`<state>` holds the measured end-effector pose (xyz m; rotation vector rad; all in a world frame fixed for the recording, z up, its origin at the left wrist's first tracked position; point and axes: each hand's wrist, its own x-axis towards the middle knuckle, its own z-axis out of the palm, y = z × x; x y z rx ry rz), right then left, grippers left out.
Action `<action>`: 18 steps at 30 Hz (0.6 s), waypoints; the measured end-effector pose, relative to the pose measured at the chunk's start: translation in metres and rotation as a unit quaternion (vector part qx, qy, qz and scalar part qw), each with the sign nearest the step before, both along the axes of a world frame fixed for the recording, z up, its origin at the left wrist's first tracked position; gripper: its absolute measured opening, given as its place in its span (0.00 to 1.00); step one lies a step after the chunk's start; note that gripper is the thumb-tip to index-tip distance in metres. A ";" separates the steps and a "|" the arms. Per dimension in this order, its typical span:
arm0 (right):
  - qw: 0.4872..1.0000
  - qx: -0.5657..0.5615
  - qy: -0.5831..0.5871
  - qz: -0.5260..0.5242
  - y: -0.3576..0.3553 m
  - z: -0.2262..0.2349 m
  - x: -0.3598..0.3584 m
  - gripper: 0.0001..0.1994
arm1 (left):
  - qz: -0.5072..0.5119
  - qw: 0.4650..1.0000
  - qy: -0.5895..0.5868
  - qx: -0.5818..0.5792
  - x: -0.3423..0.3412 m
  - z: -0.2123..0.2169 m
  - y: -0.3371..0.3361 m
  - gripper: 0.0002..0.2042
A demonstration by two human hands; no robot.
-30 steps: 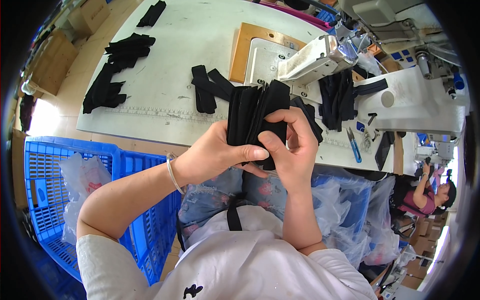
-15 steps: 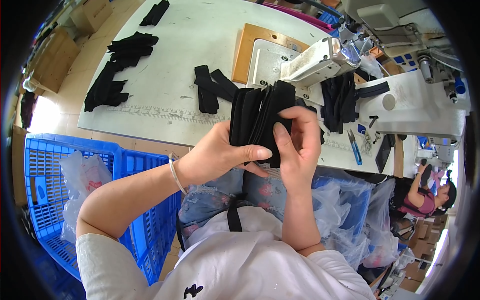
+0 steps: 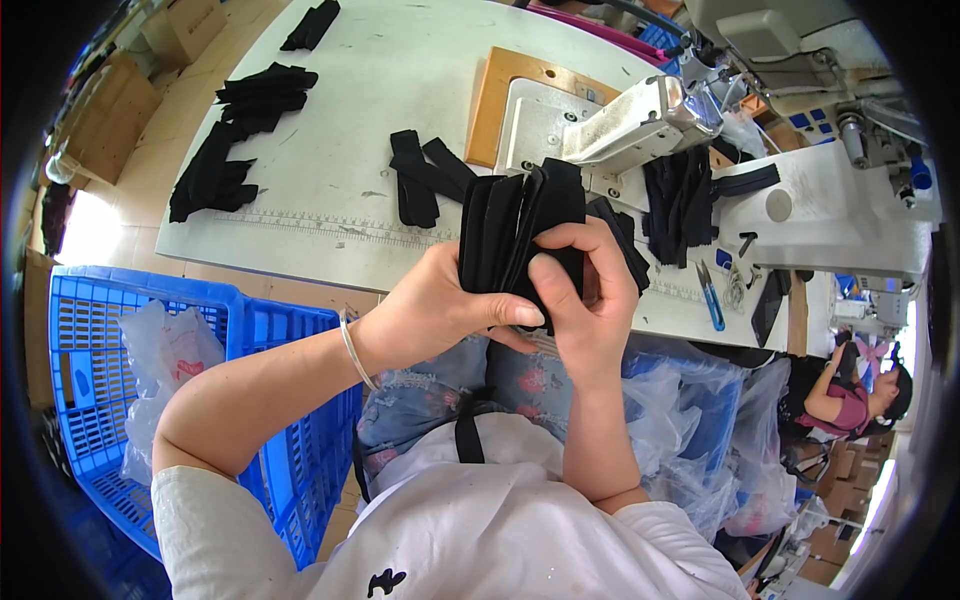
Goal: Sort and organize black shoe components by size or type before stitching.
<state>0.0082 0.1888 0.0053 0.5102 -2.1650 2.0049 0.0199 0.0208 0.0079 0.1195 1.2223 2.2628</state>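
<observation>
Between my two hands, above the table's front edge, is a stack of black fabric strips [image 3: 491, 225] held upright. My left hand [image 3: 470, 300] grips its lower left part, thumb across the front. Fingers and thumb of my right hand [image 3: 585, 285] pinch the right-hand pieces, and a gap shows between these and the rest. Behind the stack, a few black strips [image 3: 425, 180] lie crossed on the white table [image 3: 370, 90]. The sewing machine [image 3: 640, 125] stands just beyond my right hand, with more black strips [image 3: 680, 205] hanging beside it.
Piles of black strips [image 3: 215, 170] line the table's left side. Blue-handled snips [image 3: 711, 298] and a dark phone-like slab [image 3: 768, 305] lie at the right. A blue crate [image 3: 150, 290] stands at my left; clear plastic bags [image 3: 670, 410] are at my right. A co-worker [image 3: 850, 400] sits far right.
My right fingers have shifted slightly left over the stack, closing up the fanned pieces. The left hand stays nearly still.
</observation>
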 end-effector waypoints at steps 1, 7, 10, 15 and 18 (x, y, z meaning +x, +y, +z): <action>1.000 0.000 0.000 0.000 0.000 -0.001 -0.001 0.06 | 0.000 1.000 0.008 -0.011 0.000 0.000 0.000 0.20; 0.995 -0.078 -0.037 -0.044 -0.008 0.007 0.002 0.08 | 0.002 1.000 -0.009 0.004 -0.001 0.000 0.000 0.21; 0.998 -0.031 -0.005 -0.054 -0.003 0.005 0.000 0.07 | 0.008 1.000 -0.003 0.009 -0.001 -0.002 0.001 0.21; 0.997 0.058 0.040 -0.017 0.000 0.001 -0.002 0.10 | 0.006 0.999 0.027 0.043 0.001 -0.009 0.001 0.20; 0.997 0.065 0.036 -0.016 0.001 0.000 -0.003 0.12 | -0.007 0.999 0.040 0.036 0.002 -0.007 0.000 0.20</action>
